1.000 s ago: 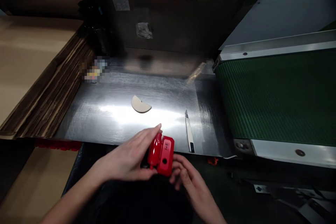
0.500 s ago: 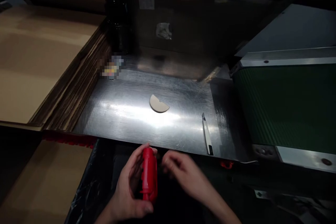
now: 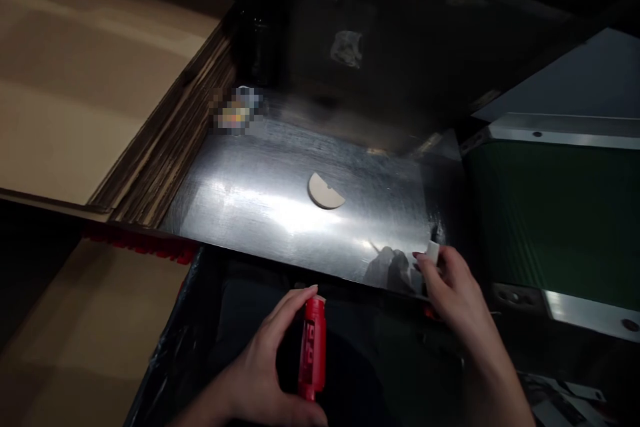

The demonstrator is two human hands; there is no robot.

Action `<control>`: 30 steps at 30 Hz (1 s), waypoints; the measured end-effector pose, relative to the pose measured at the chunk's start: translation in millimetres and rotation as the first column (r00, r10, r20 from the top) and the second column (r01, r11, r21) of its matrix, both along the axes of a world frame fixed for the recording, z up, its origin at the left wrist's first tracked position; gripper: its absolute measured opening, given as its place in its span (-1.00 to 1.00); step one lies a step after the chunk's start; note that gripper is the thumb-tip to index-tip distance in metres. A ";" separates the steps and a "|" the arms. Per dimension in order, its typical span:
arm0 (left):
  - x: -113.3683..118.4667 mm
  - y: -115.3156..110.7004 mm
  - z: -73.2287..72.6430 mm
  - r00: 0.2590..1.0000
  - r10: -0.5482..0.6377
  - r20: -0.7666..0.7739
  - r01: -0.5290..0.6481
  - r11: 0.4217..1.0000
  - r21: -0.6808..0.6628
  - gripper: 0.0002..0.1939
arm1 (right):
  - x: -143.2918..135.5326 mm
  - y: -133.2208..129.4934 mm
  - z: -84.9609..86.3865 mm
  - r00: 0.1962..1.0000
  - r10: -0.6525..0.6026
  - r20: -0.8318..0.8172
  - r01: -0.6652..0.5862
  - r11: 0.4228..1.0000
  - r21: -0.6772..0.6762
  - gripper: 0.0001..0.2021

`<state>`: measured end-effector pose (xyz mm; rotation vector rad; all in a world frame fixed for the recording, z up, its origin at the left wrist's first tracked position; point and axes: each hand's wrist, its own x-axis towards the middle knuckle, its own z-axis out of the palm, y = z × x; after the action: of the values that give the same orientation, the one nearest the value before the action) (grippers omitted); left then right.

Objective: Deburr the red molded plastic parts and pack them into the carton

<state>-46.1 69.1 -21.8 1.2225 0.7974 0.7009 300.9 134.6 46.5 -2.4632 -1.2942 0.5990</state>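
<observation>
Light was reflected by the brushed-metal worktop (image 3: 270, 193). Before its edge, a glossy, red, oblong plastic device (image 3: 315, 340) was gripped in the fingers of the left hand (image 3: 267, 360); a half-hidden white-handled cutter (image 3: 433, 251) was pinched in the right hand (image 3: 457, 290).

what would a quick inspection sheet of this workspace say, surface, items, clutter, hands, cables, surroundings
surface: metal table, shiny, with a bright glare patch
job's things: red device in front of the table's near edge; white knife, mostly hidden by fingers
clutter: pale half-disc lying on the table; pixelated item at the back left, unidentifiable
hands: left hand holds the red device; right hand grips the knife
cables: nothing seen
surroundings: stacked brown sheets on the left, green conveyor belt on the right; much of the back is too dark to inspect
</observation>
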 end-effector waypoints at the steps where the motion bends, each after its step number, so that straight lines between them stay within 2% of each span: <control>1: -1.5 -2.1 2.1 1.000 -0.005 -0.009 0.005 1.000 0.017 0.47 | -4.3 -8.2 6.6 0.996 0.036 -0.087 -0.037 0.999 -0.008 -0.56; 3: -4.6 -5.1 8.4 0.999 -0.018 -0.032 0.019 0.999 0.048 0.45 | -15.1 -24.1 19.6 0.932 0.142 -0.334 -0.174 0.982 -0.068 -0.49; 5: -7.2 -6.5 16.3 0.997 -0.040 -0.059 0.045 0.996 0.076 0.41 | -28.8 -36.1 30.7 0.802 0.236 -0.549 -0.349 0.931 -0.110 -0.44; 7: -8.4 -6.9 24.0 0.995 -0.059 -0.084 0.068 0.991 0.113 0.36 | -44.8 -42.4 39.6 0.716 0.308 -0.626 -0.477 0.871 -0.116 -0.50; 11: -6.8 -7.8 35.7 0.992 -0.073 -0.103 0.090 0.981 0.171 0.27 | -74.2 -41.9 53.2 0.634 0.431 -0.642 -0.652 0.745 -0.143 -0.67; 13: -4.9 -9.2 39.6 0.991 -0.080 -0.106 0.098 0.978 0.184 0.26 | -83.1 -40.8 57.9 0.581 0.472 -0.663 -0.723 0.674 -0.153 -0.69; 16: -2.1 -12.6 43.4 0.988 -0.085 -0.131 0.112 0.970 0.214 0.27 | -89.3 -41.6 61.1 0.501 0.540 -0.676 -0.793 0.599 -0.109 -0.70; 19: 0.3 -15.8 45.1 0.985 -0.074 -0.153 0.111 0.962 0.249 0.29 | -92.1 -42.3 60.3 0.466 0.619 -0.632 -0.832 0.549 -0.075 -0.69; 24: 1.9 -20.0 44.4 0.977 -0.073 -0.202 0.126 0.957 0.261 0.32 | -97.1 -39.8 59.5 0.455 0.692 -0.560 -0.870 0.480 -0.113 -0.64; 30: 3.3 -21.6 45.5 0.973 -0.069 -0.220 0.130 0.951 0.279 0.31 | -99.2 -42.4 61.1 0.462 0.737 -0.494 -0.879 0.454 -0.145 -0.61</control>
<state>-42.8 47.5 23.7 1.6141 0.8159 0.6287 201.6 92.2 107.6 -1.5865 -2.3643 1.5998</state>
